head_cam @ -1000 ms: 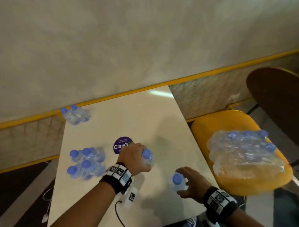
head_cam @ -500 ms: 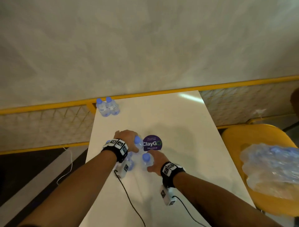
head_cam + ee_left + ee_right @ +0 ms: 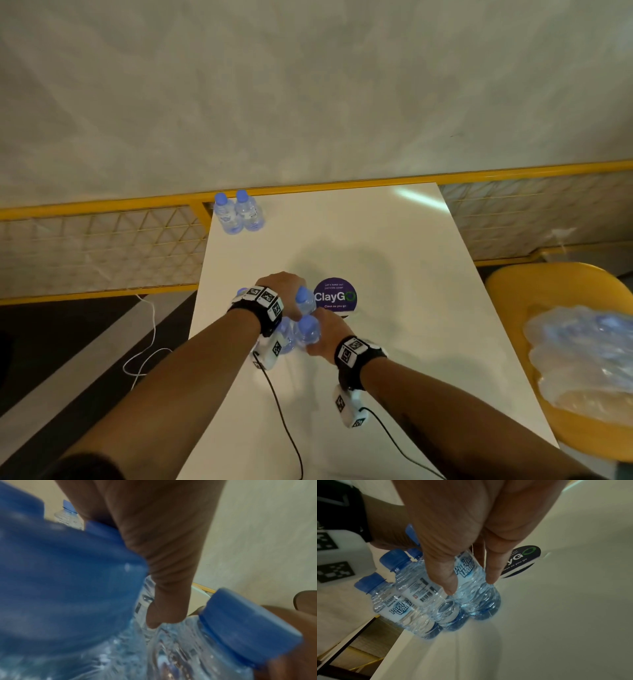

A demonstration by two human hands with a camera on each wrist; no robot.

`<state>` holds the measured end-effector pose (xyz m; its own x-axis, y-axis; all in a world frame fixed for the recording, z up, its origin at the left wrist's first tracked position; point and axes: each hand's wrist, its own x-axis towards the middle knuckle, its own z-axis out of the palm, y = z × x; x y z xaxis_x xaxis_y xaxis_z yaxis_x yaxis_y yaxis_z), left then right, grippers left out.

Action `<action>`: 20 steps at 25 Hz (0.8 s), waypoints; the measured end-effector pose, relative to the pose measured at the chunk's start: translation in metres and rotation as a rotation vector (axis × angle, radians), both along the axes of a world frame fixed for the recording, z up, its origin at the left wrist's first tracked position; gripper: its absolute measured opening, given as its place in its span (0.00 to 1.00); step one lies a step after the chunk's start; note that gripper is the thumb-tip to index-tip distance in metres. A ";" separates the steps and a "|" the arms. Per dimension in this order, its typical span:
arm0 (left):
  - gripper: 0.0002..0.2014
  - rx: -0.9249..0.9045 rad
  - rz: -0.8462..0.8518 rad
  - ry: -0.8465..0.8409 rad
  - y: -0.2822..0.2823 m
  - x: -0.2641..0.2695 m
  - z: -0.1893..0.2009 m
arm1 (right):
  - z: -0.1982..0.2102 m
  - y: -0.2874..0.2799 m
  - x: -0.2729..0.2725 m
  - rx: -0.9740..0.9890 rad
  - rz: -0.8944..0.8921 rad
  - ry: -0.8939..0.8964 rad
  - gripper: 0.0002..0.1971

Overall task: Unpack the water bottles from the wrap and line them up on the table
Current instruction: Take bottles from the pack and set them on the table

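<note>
Partway: fingers [image 3: 450, 582] gripping two bottles [image 3: 306, 330] into a cluster; pair [image 3: 238, 212] at eleven o'clock; wrapped pack [image 3: 582, 356] remaining.

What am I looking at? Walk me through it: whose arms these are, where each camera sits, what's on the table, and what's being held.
There is no machine here: a person works bare-handed, with cameras strapped on. The wide picture comes from a head camera looking down; the two close-ups come from cameras on each wrist, looking along the fingers. On the white table stand two bottles at the far corner, a purple sticker and a cluster of bottles by the hands. The left hand grips the farther bottle; the right hand grips the nearer bottle. The wrapped pack lies on a yellow chair.
</note>
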<state>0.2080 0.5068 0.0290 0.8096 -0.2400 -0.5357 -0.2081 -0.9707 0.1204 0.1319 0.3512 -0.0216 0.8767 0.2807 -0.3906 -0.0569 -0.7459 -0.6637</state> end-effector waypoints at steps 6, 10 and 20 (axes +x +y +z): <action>0.18 -0.020 -0.068 0.088 0.003 0.000 0.013 | -0.002 -0.008 0.000 0.033 0.008 0.009 0.33; 0.47 -0.053 0.010 0.005 0.014 -0.001 0.029 | -0.008 -0.047 -0.011 0.019 0.024 0.019 0.39; 0.11 -0.662 -0.204 0.201 -0.213 -0.100 0.045 | -0.018 -0.341 -0.162 -0.141 -0.412 0.100 0.05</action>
